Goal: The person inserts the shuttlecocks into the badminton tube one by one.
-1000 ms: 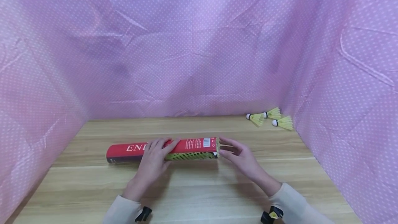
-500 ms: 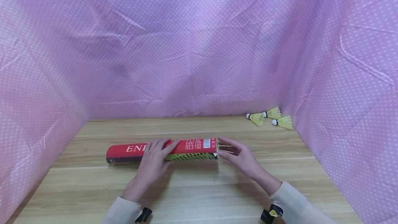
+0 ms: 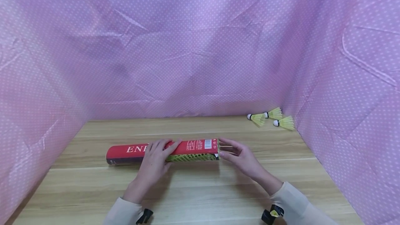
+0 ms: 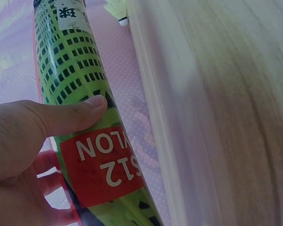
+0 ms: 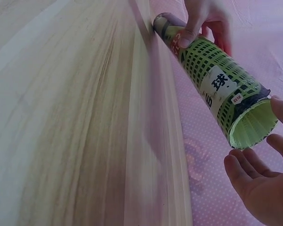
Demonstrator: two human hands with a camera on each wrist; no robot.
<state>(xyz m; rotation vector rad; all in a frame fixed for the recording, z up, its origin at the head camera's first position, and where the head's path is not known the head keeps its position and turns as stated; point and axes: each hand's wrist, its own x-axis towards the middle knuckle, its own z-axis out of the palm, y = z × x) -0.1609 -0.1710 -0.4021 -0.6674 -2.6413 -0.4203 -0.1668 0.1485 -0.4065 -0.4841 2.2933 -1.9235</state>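
A red shuttlecock tube (image 3: 193,146) with a green net-patterned side lies on its side, its open end facing right in the head view. My left hand (image 3: 154,159) grips it round the middle; in the left wrist view the thumb (image 4: 78,115) presses across the green side. At the tube's open end, my right hand (image 3: 245,159) holds its fingers spread, fingertips right at the rim. A yellow-green shuttlecock skirt (image 5: 252,126) shows inside the mouth in the right wrist view. No object is between the right fingers.
Three yellow shuttlecocks with white tips, one of them a loose shuttlecock (image 3: 285,123), lie at the back right corner of the wooden table (image 3: 200,197). Pink dotted cloth (image 3: 187,61) hangs round the back and both sides.
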